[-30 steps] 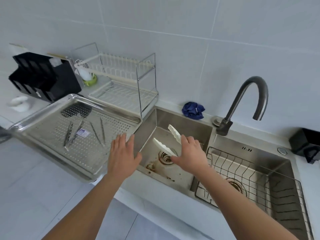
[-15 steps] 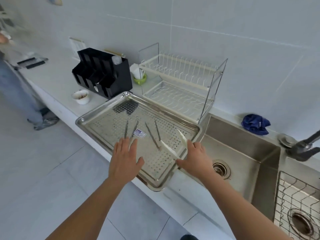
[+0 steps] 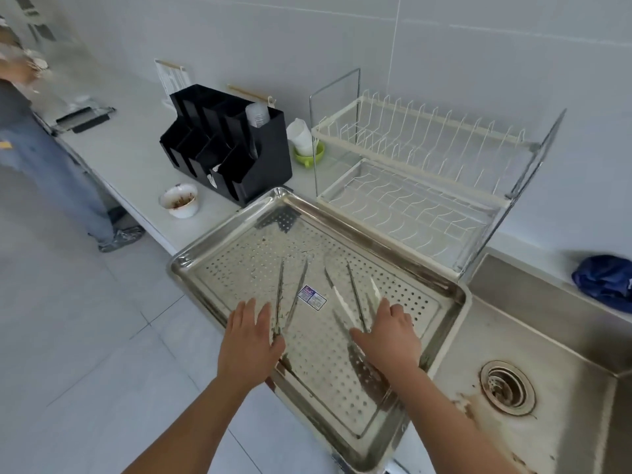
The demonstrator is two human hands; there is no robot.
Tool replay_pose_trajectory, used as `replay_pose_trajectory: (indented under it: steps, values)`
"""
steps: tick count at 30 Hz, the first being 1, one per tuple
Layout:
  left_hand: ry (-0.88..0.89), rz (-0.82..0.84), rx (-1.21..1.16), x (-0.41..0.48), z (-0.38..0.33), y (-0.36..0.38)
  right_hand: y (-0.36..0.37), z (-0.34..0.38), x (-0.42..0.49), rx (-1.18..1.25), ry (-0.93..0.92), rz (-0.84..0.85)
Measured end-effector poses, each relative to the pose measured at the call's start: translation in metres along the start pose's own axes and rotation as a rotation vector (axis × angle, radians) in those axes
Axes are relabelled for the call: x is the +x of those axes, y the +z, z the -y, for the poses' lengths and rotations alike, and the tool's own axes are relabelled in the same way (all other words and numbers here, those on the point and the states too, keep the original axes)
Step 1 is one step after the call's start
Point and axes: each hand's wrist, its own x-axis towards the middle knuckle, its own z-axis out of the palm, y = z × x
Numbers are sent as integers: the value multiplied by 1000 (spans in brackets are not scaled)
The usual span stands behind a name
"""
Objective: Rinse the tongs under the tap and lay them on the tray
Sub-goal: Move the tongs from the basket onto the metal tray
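Observation:
The perforated steel tray (image 3: 441, 278) lies on the counter left of the sink. White tongs (image 3: 340, 297) rest low over its right half, arms spread and pointing away from me. My right hand (image 3: 388, 335) covers their joined end and still grips them. Two pairs of thin metal tongs also lie on the tray, one (image 3: 355, 295) between the white arms and one (image 3: 278, 295) on the left. My left hand (image 3: 249, 343) hovers palm down with fingers apart at the tray's near left edge, beside the left metal pair.
A white two-tier dish rack (image 3: 420, 165) stands behind the tray, with a black organiser (image 3: 236, 148), a dirty bowl (image 3: 179, 200) and a green cup (image 3: 307, 153) to its left. The sink (image 3: 533, 340) and a blue cloth (image 3: 605, 280) are on the right. Another person (image 3: 37, 159) stands far left.
My right hand carried the white tongs from over the sink leftward to the tray and lowered them onto it. My left hand moved along to the tray's near left edge.

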Motion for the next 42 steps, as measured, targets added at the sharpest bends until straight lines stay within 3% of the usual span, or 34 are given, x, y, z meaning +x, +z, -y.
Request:
replay_pose_trajectory:
  steps: [7,15,19,21,24,34,38,42]
  values:
    - [-7,72,-56,63,-4,6,15,5,33,15,148,-48]
    - [188,92,11,102,13,11,22,24,12,-43,309,-189]
    - [266,129,-36,114,27,5,26,53,-7,-124,69,-393]
    - [274,139,-45,120,35,1,31,73,-11,-135,6,-320]
    - [277,146,-60,129,45,-4,38,88,-5,-186,76,-188]
    - [233,167,-84,154,62,-11,54,95,17,-255,144,-53]
    - [243,199,-79,162,64,-11,68,121,24,-67,149,-32]
    - [291,219,-78,177,71,-11,77,136,34,103,166,-133]
